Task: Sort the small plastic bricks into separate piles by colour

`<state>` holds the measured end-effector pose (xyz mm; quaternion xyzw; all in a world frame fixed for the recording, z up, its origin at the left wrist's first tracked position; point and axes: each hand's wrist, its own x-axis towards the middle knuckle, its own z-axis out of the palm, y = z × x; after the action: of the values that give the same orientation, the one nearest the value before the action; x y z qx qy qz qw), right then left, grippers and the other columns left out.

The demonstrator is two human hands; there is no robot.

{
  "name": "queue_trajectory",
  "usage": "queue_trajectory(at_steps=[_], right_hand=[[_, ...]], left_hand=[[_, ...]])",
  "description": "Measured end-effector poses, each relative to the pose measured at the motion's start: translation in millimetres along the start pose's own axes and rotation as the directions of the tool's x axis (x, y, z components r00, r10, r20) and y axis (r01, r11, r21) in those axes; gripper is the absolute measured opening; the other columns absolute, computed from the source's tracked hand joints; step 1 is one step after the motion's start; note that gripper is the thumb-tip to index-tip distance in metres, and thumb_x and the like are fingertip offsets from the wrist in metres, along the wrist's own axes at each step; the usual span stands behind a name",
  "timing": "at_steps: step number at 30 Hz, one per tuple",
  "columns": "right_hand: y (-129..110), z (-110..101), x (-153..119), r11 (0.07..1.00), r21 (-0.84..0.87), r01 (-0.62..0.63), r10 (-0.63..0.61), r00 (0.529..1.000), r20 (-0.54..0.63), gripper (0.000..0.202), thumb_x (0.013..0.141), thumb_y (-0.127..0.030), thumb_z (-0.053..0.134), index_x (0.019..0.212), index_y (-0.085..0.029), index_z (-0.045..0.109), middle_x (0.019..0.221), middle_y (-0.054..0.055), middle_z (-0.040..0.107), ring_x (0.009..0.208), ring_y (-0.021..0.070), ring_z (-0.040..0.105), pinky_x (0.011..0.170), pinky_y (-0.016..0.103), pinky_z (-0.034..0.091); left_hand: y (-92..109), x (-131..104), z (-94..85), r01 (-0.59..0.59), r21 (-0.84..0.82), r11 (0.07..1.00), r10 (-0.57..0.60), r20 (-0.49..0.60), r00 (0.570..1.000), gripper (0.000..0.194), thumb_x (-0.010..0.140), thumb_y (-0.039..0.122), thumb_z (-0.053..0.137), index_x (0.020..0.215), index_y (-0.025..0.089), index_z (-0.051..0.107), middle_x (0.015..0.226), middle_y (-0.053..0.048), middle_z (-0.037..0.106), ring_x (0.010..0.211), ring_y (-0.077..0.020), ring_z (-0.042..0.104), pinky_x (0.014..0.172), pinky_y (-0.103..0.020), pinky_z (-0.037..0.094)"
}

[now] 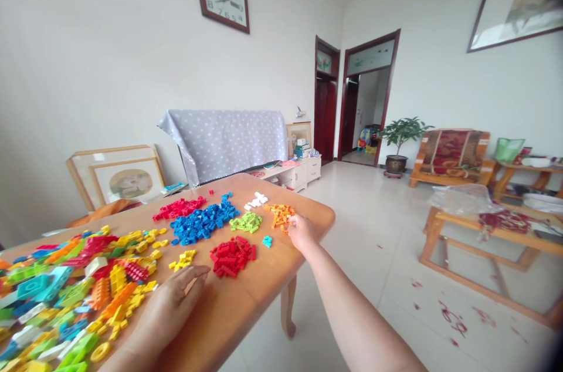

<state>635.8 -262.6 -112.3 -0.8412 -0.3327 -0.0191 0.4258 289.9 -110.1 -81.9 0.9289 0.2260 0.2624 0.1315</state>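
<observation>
My right hand (301,232) is at the right end of the table, its fingers pinched together at the edge of a pile of orange toy bricks (278,213). What sits between its fingertips, if anything, is hidden. My left hand (180,296) hovers or rests low over the table with fingers stretched out; nothing shows in it. Just beyond it lie a small group of yellow bricks (182,260) and a pile of dark red bricks (233,256). Lime green bricks (246,222), a few turquoise bricks (267,241) and white bricks (256,201) form separate groups nearby.
Blue bricks (204,223) and pinkish-red bricks (179,208) are heaped farther back on the wooden table (264,278). A large mixed spread of bricks (65,296) covers its left side. Beyond the right edge is tiled floor, with a low wooden table (475,221) and an armchair (455,155).
</observation>
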Motion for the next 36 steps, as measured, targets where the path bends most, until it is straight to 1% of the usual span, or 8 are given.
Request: queue_trajectory(at_steps=[3,6,12,18,23,26,29,36], right_hand=[[10,-6,-3,1.0,0.003,-0.021,0.021,0.999,-0.029,0.021,0.083,-0.014,0.056,0.099,-0.019,0.069,0.107,0.008,0.068,0.092,0.018,0.065,0.08,0.026,0.046],[14,-13,-8,0.999,-0.038,0.013,-0.013,1.0,0.001,0.014,0.082,-0.019,0.061,0.093,-0.022,0.069,0.101,0.005,0.068,0.087,0.0173,0.064,0.076,0.026,0.043],[1,-14,-11,0.974,-0.213,0.072,-0.051,0.994,0.102,0.011,0.084,-0.024,0.062,0.08,-0.024,0.072,0.093,0.003,0.07,0.079,0.0178,0.061,0.067,0.029,0.036],[-2,-6,-3,0.969,-0.216,0.118,-0.099,0.99,0.097,0.025,0.087,-0.023,0.058,0.102,-0.028,0.077,0.112,0.005,0.073,0.099,0.0225,0.062,0.077,0.03,0.039],[-1,2,-7,0.97,-0.148,0.193,-0.181,0.979,0.093,0.022,0.089,-0.022,0.054,0.085,-0.025,0.075,0.099,0.004,0.074,0.099,0.0211,0.061,0.082,0.028,0.041],[-3,5,-10,0.966,-0.143,0.216,-0.201,0.973,0.114,0.024,0.087,-0.021,0.055,0.092,-0.027,0.078,0.105,0.004,0.074,0.104,0.0219,0.061,0.085,0.029,0.041],[-4,7,-11,0.973,-0.156,0.169,-0.156,0.984,0.09,0.029,0.086,-0.02,0.056,0.104,-0.028,0.078,0.114,0.004,0.073,0.106,0.0223,0.061,0.087,0.029,0.041],[-2,10,-21,0.974,-0.123,0.189,-0.195,0.98,-0.04,0.023,0.09,-0.022,0.051,0.086,-0.025,0.073,0.099,0.004,0.074,0.097,0.0211,0.063,0.081,0.028,0.042]], left_hand=[[-7,-5,-0.8,0.029,0.019,0.999,-0.029,-0.027,0.999,0.036,0.094,0.051,0.052,0.107,0.028,0.075,0.116,-0.004,0.076,0.108,-0.0255,0.072,0.092,-0.031,0.057],[-15,-7,1.2,0.03,0.023,0.999,-0.029,-0.076,0.997,0.035,0.094,0.052,0.053,0.107,0.028,0.075,0.116,-0.004,0.076,0.108,-0.0262,0.072,0.092,-0.031,0.058],[-23,-6,4.9,0.004,0.056,0.998,0.003,-0.113,0.994,0.035,0.093,0.052,0.053,0.106,0.028,0.075,0.115,-0.005,0.076,0.105,-0.027,0.073,0.09,-0.033,0.059],[-23,-10,1.2,0.034,0.074,0.997,-0.025,-0.112,0.993,0.033,0.094,0.051,0.052,0.106,0.029,0.074,0.115,-0.004,0.076,0.106,-0.026,0.072,0.089,-0.031,0.058],[-22,-8,-1.1,0.055,0.074,0.996,-0.045,-0.128,0.991,0.034,0.094,0.051,0.053,0.107,0.028,0.074,0.113,-0.004,0.076,0.104,-0.0251,0.072,0.089,-0.03,0.057],[-21,-7,-2.4,0.054,0.076,0.996,-0.043,-0.134,0.99,0.033,0.094,0.05,0.053,0.107,0.028,0.074,0.113,-0.004,0.076,0.104,-0.025,0.072,0.09,-0.03,0.057],[-20,-7,-4.2,0.049,0.079,0.996,-0.038,-0.139,0.99,0.033,0.095,0.05,0.052,0.107,0.028,0.074,0.114,-0.004,0.076,0.105,-0.0248,0.071,0.091,-0.03,0.056],[-23,-10,-4.6,0.039,0.059,0.997,-0.029,-0.165,0.986,0.031,0.096,0.047,0.052,0.105,0.026,0.073,0.109,-0.005,0.076,0.101,-0.0243,0.071,0.089,-0.03,0.055]])
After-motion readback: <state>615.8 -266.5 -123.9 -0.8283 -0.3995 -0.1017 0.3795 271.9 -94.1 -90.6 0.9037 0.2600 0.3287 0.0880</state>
